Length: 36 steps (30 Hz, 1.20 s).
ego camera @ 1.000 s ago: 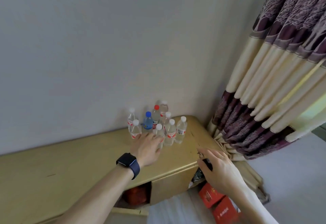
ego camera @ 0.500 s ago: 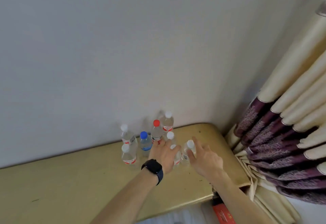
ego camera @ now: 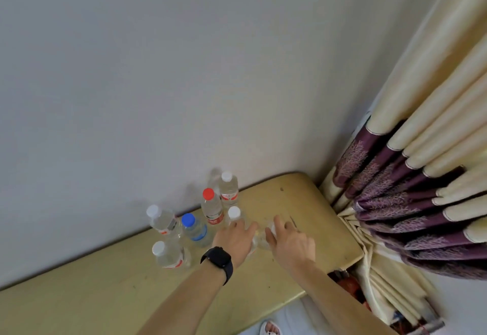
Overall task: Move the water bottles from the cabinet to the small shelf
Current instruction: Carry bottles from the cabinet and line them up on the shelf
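Several clear water bottles stand against the wall on the yellow cabinet top: one with a red cap, one with a blue cap, and white-capped ones. My left hand, with a dark watch on the wrist, curls over a bottle that it mostly hides. My right hand grips a clear bottle between thumb and fingers. Both hands are side by side at the right of the group. No small shelf is in view.
A cream and purple curtain hangs close to the cabinet's right end. Red boxes show below that end. The plain wall backs the bottles. The cabinet's front edge runs just beneath my forearms.
My right hand rose from below the cabinet's front edge and closed on a bottle at the right of the group. My left hand stayed on the front bottles. The camera tilted up.
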Tool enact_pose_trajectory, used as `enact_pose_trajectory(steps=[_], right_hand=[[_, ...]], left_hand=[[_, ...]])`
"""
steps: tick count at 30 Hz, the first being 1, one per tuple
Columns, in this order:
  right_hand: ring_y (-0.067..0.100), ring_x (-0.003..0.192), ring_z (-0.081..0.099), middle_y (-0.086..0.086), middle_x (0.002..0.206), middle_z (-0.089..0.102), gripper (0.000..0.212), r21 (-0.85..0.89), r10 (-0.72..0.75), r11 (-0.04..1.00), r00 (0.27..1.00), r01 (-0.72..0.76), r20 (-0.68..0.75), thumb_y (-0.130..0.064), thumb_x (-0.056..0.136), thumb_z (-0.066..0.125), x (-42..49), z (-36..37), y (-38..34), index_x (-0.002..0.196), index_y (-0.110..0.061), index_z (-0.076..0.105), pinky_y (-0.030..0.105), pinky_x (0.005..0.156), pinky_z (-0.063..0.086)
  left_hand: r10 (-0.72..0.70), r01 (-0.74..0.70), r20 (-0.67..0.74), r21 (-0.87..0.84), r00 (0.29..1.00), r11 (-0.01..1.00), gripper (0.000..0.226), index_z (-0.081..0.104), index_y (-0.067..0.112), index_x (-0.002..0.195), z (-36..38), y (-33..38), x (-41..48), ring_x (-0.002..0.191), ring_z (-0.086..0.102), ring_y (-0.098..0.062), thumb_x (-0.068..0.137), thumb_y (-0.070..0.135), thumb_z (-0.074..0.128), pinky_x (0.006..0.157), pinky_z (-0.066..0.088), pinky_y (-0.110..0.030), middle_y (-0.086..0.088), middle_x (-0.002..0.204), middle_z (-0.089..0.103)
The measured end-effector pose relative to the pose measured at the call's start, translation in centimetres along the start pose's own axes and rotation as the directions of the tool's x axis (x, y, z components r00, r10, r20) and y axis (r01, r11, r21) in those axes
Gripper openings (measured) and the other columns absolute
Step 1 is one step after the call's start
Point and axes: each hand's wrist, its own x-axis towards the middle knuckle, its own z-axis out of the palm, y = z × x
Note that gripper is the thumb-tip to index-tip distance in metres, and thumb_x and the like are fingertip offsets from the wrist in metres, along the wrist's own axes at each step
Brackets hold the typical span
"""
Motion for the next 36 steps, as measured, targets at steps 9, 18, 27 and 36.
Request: enact_pose_trajectory(steps=[9,18,27,36], right_hand=[[0.024,0.069,0.067,0.001,0.084,0.067,0.032,0.143,0.353,0.933,0.920,-0.331,-0.172,-0.048,0.098,0.032,-13.1,0.2,3.0,0.109,-0.018,0.038,0.032,0.048,0.042],[0.024,0.088,0.065,-0.003,0.088,0.068,0.029,0.228,0.743,0.666,0.607,-0.710,-0.281,-0.051,0.091,0.039,-35.1,-3.0,3.7,0.107,-0.027,0.042,0.034,0.061,0.038],[0.029,0.076,0.060,-0.005,0.070,0.060,0.025,0.495,0.921,0.300,0.112,-0.815,-0.374,-0.050,0.085,0.053,-60.6,-3.0,1.8,0.094,-0.027,0.048,0.033,0.061,0.039],[0.023,0.068,0.053,-0.006,0.064,0.057,0.025,0.600,0.903,-0.037,-0.284,-0.800,-0.322,-0.049,0.078,0.058,-87.3,0.0,-2.5,0.084,-0.029,0.045,0.033,0.061,0.046]], left_hand=[[0.361,-0.363,-0.040,-0.064,0.932,0.930,0.035,0.041,0.020,0.118,-2.0,4.1,-1.5,0.087,0.063,-0.032,0.095,0.045,0.046,0.065,0.047,-0.037,-0.006,0.105,0.064],[0.666,-0.671,-0.079,-0.076,0.742,0.738,0.031,0.047,0.019,0.091,-6.6,16.3,-11.9,0.069,0.051,-0.026,0.083,0.048,0.056,0.055,0.029,-0.032,0.002,0.071,0.053],[0.898,-0.896,0.024,-0.068,0.439,0.439,0.038,0.053,0.028,0.087,-4.1,35.0,-28.6,0.079,0.058,-0.023,0.066,0.058,0.063,0.062,0.040,-0.030,0.003,0.085,0.063],[0.984,-0.972,0.129,-0.184,0.123,0.146,0.037,0.058,0.035,0.091,3.4,50.3,-51.9,0.082,0.063,-0.015,0.065,0.062,0.059,0.074,0.054,-0.030,0.011,0.087,0.065]])
